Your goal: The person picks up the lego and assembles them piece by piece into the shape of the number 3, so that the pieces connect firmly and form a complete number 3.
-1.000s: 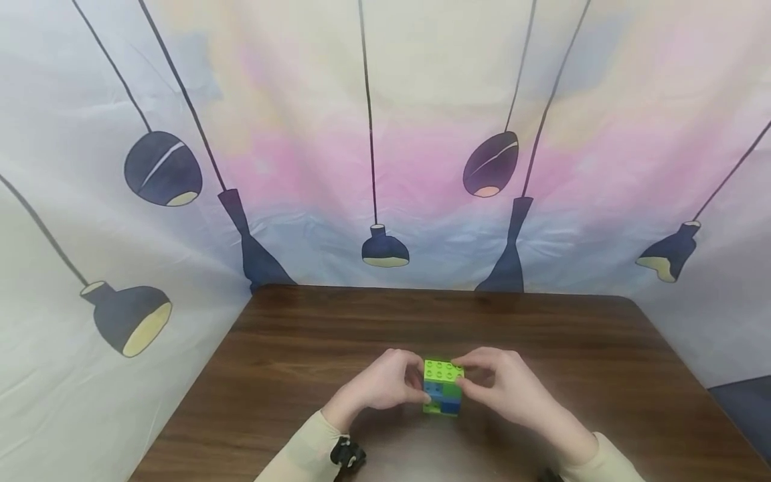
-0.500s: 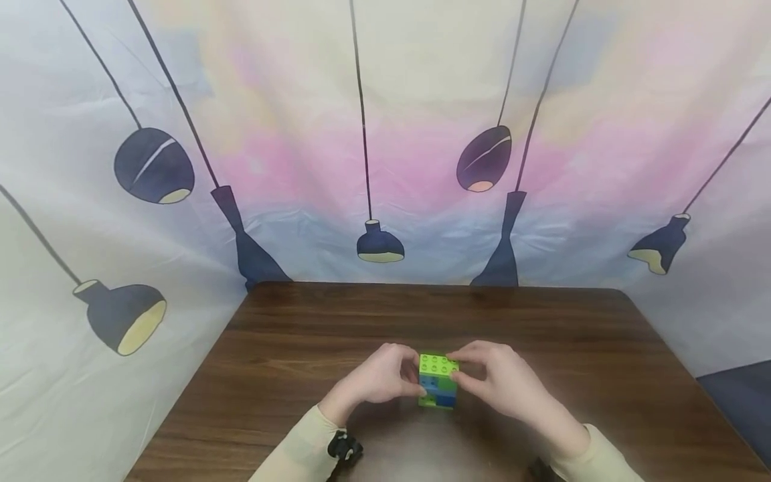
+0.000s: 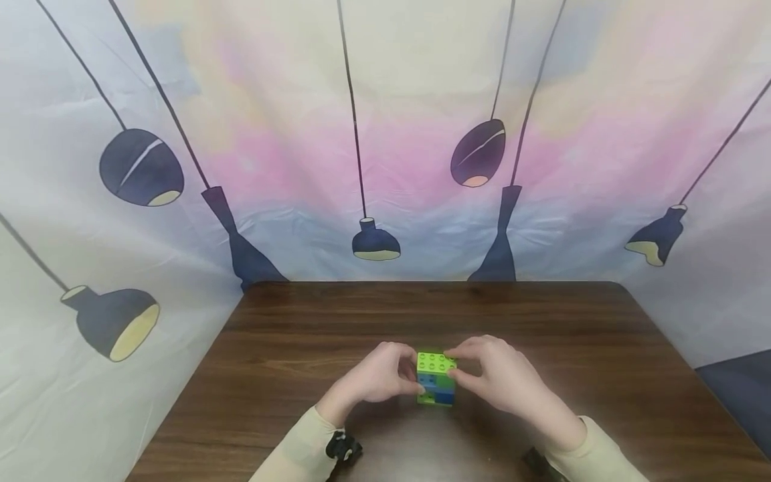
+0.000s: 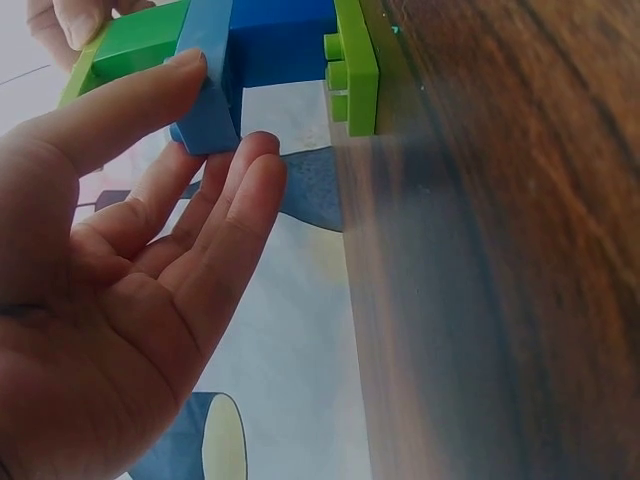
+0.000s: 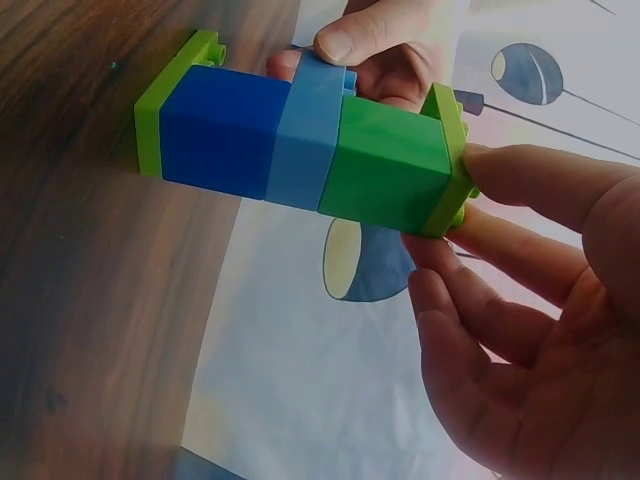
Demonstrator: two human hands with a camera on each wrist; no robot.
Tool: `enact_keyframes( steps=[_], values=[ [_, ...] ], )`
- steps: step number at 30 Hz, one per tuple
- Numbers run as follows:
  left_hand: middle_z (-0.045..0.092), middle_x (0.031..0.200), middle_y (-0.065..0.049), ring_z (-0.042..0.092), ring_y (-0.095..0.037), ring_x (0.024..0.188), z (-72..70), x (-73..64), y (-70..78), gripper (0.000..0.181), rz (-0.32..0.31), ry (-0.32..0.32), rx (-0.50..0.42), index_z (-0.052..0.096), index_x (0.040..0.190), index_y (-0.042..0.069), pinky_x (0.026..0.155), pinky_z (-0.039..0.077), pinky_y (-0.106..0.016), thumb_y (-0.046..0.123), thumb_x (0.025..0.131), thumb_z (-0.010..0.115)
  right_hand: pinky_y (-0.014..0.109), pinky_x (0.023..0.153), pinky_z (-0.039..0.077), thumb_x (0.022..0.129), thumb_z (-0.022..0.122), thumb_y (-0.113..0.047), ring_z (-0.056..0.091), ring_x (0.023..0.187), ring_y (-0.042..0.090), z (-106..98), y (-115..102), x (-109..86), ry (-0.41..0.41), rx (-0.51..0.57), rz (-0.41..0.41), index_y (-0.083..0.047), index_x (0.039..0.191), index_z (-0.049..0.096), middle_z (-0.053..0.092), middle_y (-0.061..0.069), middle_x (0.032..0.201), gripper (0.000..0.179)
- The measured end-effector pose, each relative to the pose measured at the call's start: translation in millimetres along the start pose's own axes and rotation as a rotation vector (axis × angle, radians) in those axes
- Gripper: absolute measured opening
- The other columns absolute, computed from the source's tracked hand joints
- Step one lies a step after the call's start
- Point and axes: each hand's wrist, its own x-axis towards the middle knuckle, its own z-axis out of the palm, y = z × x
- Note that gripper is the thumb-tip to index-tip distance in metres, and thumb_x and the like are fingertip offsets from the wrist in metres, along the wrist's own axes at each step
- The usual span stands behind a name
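Observation:
A stack of building bricks stands upright on the wooden table (image 3: 301,328). From bottom to top it has a lime plate (image 5: 150,140), a dark blue brick (image 5: 220,130), a light blue brick (image 4: 212,118), a green brick (image 5: 388,165) and a lime studded plate (image 3: 432,363). My left hand (image 3: 379,373) pinches the light blue brick at its overhanging end, thumb on one side and fingertips on the other. On the opposite side, my right hand (image 3: 506,376) holds the top lime plate between thumb and fingers. The dark blue and green bricks leave a gap under the overhang.
A cloth backdrop (image 3: 289,134) printed with hanging lamps surrounds the table's back and sides. Black straps (image 3: 345,447) sit at the wrists over pale sleeves (image 3: 304,445). A dark surface (image 3: 737,391) shows past the right table edge.
The head view has shifted slightly, so the table and stack sit a little higher and further left in it. Both hands keep the same hold on the bricks.

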Motion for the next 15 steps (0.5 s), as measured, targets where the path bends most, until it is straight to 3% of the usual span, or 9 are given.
enact_keyframes(
  steps=[15],
  values=[
    [0.069,0.083,0.013,0.067,-0.003,0.074,0.4,-0.7,1.6,0.025,0.009,0.009,-0.017,0.076,0.103,0.011,0.07,0.056,-0.025,0.011,0.083,0.092,0.041,0.084,0.06,0.093,0.086,-0.033,0.073,0.103,0.013,1.9,5.1,1.2,-0.019,0.081,0.02,-0.021,0.118,0.083,0.077,-0.011,0.11,0.028]
  ],
)
